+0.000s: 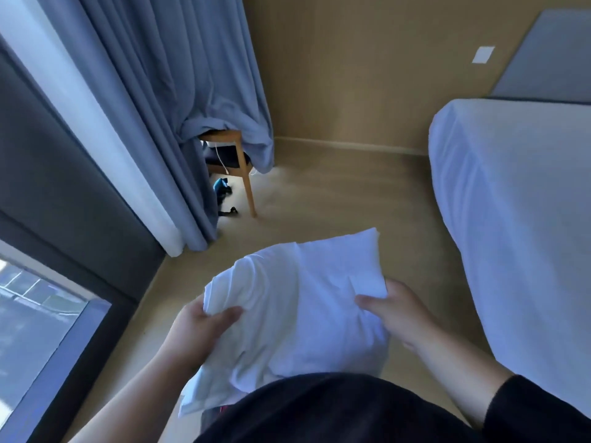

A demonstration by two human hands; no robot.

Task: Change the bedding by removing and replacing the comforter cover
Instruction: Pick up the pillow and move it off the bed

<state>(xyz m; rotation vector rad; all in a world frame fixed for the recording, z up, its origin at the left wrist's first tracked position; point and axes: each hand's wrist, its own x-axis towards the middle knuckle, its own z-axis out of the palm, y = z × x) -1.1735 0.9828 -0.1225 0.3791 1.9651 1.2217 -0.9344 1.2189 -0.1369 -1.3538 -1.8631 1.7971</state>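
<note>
White pillow [307,302]: held between both hands, long axis pointing away.
Left hand [198,327]: grips near corner.
Right hand [396,311]: pinches right edge, nearer bed [511,193].

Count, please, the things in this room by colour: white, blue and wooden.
White: 3 — pillow, bed sheet, wall plate
Blue: 2 — curtain, small item on the floor
Wooden: 1 — chair
Total: 6

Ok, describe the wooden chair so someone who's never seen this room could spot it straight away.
Follow the blue curtain down to the room's far corner. The wooden chair stands there, half under the curtain's hem. It is the only light wood furniture, with a dark seat and a white cable hanging across it.
</note>
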